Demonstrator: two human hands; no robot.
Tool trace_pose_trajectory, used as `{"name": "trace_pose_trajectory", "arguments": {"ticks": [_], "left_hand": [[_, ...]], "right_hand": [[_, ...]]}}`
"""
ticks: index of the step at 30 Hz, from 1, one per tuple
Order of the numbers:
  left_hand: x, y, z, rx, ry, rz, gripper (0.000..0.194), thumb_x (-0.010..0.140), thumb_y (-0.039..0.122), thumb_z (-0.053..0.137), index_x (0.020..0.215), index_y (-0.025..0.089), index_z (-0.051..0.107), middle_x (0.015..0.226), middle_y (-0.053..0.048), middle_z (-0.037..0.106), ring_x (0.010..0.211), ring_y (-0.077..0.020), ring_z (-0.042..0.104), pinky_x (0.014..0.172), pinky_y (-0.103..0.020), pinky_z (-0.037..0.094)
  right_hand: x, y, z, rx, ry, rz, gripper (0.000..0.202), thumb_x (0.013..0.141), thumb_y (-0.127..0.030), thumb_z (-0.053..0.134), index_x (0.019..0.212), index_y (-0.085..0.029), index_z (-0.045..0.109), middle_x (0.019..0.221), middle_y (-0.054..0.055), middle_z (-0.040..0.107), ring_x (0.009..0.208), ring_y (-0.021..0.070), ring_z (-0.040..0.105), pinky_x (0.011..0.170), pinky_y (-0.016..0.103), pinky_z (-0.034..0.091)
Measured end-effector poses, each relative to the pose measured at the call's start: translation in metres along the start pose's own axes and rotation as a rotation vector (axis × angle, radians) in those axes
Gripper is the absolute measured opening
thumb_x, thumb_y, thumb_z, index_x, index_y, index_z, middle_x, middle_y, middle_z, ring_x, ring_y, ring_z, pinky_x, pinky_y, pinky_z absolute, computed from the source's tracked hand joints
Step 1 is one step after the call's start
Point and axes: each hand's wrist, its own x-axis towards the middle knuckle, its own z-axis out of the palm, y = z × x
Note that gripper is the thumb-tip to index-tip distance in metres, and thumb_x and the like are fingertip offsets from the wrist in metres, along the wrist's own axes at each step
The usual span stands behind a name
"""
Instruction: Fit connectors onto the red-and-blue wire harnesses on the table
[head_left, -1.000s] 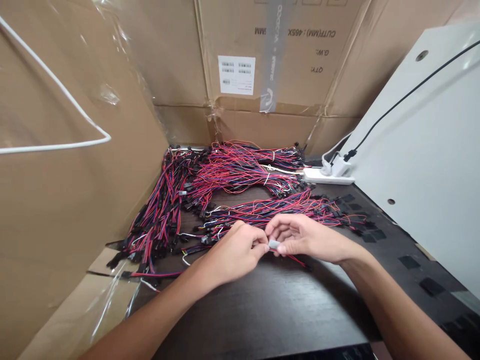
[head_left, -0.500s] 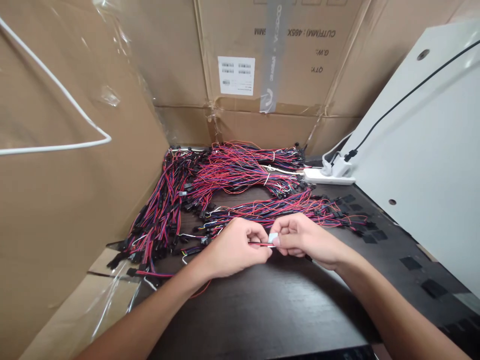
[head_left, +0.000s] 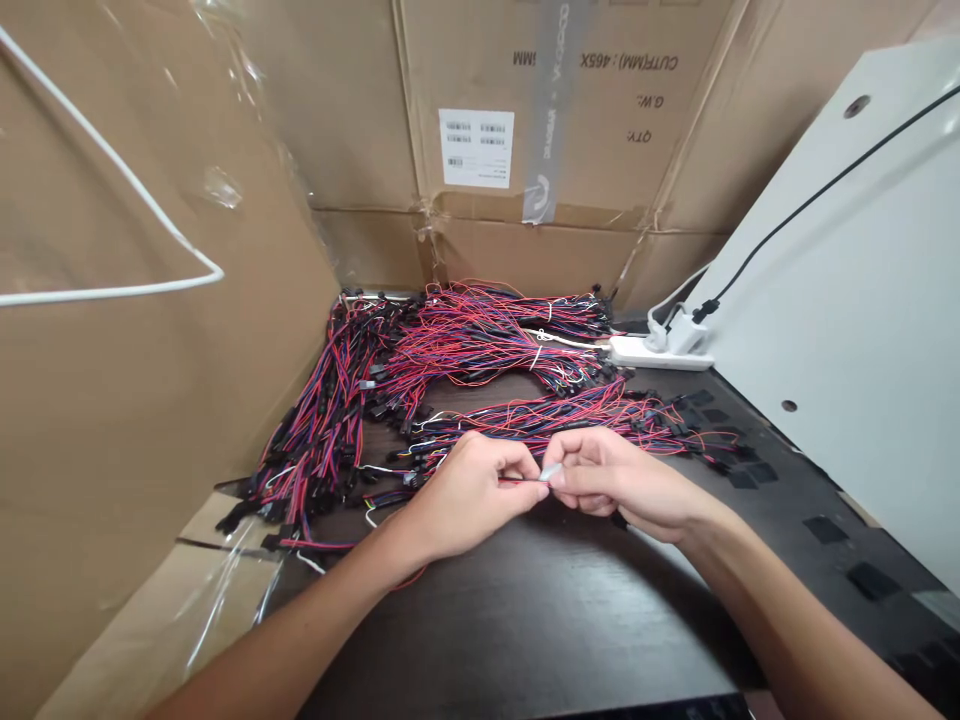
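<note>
My left hand (head_left: pixel 480 492) pinches a thin red and black wire harness (head_left: pixel 517 482), its thumb and forefinger closed near the end by my other hand. The fingers of my right hand (head_left: pixel 604 475) are closed on a small whitish label-like piece (head_left: pixel 551 470), which sits against the wires. Both sets of fingertips almost meet. A dark end, probably of the same harness, shows below my right palm. Just behind my hands lies a bundle of red, blue and black wires (head_left: pixel 517 420) with black connectors.
More wire bundles (head_left: pixel 465 345) lie at the back, and another heap (head_left: pixel 322 430) runs along the left. A white power strip (head_left: pixel 660 352) with plugs stands back right. Cardboard walls (head_left: pixel 480 240) and a white panel (head_left: pixel 840 270) enclose the dark table (head_left: pixel 540 620). Black patches (head_left: pixel 825 530) lie at right.
The whitish piece has tilted and shows less of its face. My left thumb has come closer to my right fingertips, covering more of the wires. The bundles stay put.
</note>
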Motion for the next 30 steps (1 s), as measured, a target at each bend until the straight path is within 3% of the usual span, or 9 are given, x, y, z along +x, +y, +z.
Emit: {"name": "trace_pose_trajectory", "arguments": {"ticks": [6, 12, 17, 22, 27, 30], "left_hand": [[0.001, 0.005, -0.003, -0.168, -0.001, -0.045, 0.018, 0.073, 0.020, 0.062, 0.057, 0.013, 0.057, 0.054, 0.005, 0.049, 0.051, -0.0070, 0.038, 0.050, -0.019, 0.029], [0.001, 0.007, -0.003, -0.248, -0.019, -0.094, 0.016, 0.070, 0.021, 0.061, 0.057, 0.014, 0.055, 0.051, 0.006, 0.044, 0.049, -0.0071, 0.034, 0.049, -0.020, 0.027], [0.002, 0.008, -0.002, -0.283, -0.005, -0.140, 0.010, 0.068, 0.020, 0.061, 0.061, 0.013, 0.057, 0.053, 0.004, 0.047, 0.050, -0.0073, 0.037, 0.048, -0.020, 0.027], [0.003, 0.010, -0.004, -0.370, -0.020, -0.203, 0.008, 0.062, 0.020, 0.060, 0.060, 0.013, 0.057, 0.048, 0.006, 0.045, 0.046, -0.0060, 0.034, 0.046, -0.019, 0.025], [0.002, 0.012, -0.006, -0.446, -0.056, -0.232, 0.010, 0.059, 0.022, 0.059, 0.060, 0.013, 0.057, 0.045, 0.007, 0.041, 0.043, -0.0050, 0.029, 0.044, -0.019, 0.020], [0.003, 0.013, -0.005, -0.479, -0.060, -0.242, 0.014, 0.061, 0.026, 0.060, 0.061, 0.012, 0.058, 0.044, 0.007, 0.040, 0.042, -0.0050, 0.029, 0.043, -0.019, 0.020]], "right_hand": [[-0.001, 0.003, 0.001, -0.109, 0.003, -0.160, 0.025, 0.061, -0.019, 0.074, 0.073, -0.013, 0.053, 0.067, -0.001, 0.055, 0.057, 0.0072, 0.045, 0.053, 0.019, 0.033], [0.001, 0.004, 0.003, -0.267, 0.098, -0.206, 0.024, 0.067, -0.027, 0.076, 0.069, -0.014, 0.056, 0.055, -0.004, 0.047, 0.049, 0.0067, 0.035, 0.047, 0.020, 0.024], [0.002, 0.002, 0.005, -0.170, 0.120, -0.260, 0.021, 0.064, -0.024, 0.073, 0.061, -0.015, 0.054, 0.052, -0.004, 0.047, 0.048, 0.0069, 0.035, 0.047, 0.021, 0.027], [0.003, 0.006, 0.009, -0.189, 0.149, -0.367, 0.011, 0.065, -0.019, 0.068, 0.068, -0.014, 0.059, 0.063, 0.000, 0.056, 0.054, 0.0089, 0.044, 0.051, 0.022, 0.035], [0.002, 0.007, 0.008, -0.377, 0.162, -0.474, 0.003, 0.068, -0.016, 0.059, 0.069, -0.015, 0.062, 0.064, 0.003, 0.061, 0.055, 0.0111, 0.050, 0.053, 0.023, 0.040], [0.000, 0.007, 0.004, -0.593, 0.176, -0.579, 0.011, 0.070, -0.012, 0.053, 0.068, -0.016, 0.063, 0.064, 0.002, 0.062, 0.054, 0.0111, 0.051, 0.051, 0.023, 0.039]]}}
